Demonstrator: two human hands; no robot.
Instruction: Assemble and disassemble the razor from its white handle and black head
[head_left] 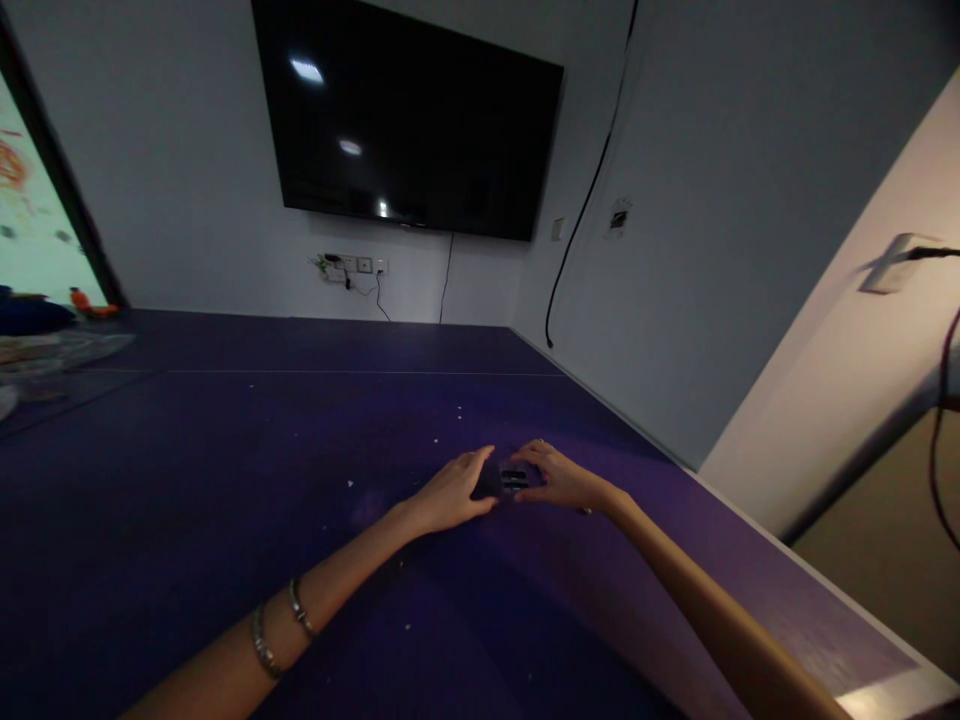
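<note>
A small, dark, rectangular object [514, 480] with pale bands and what looks like a clear edge lies on the purple surface between my hands; its kind is too small to make out. From the right, my right hand [559, 478] curls its thumb and fingers around the object's near and far edges. On the left side, my left hand [454, 490] rests with thumb and fingers spread apart, close to the object, nothing in its grasp. Two bracelets [264, 640] circle my left forearm. A ring shows on my right hand.
The broad purple tabletop [225, 520] carries scattered white specks and ends along the right wall. Plastic-wrapped items [60, 350] lie at the far left. A black television [412, 120] hangs above wall sockets [352, 265]. A loose black cable [592, 190] dangles at the back right.
</note>
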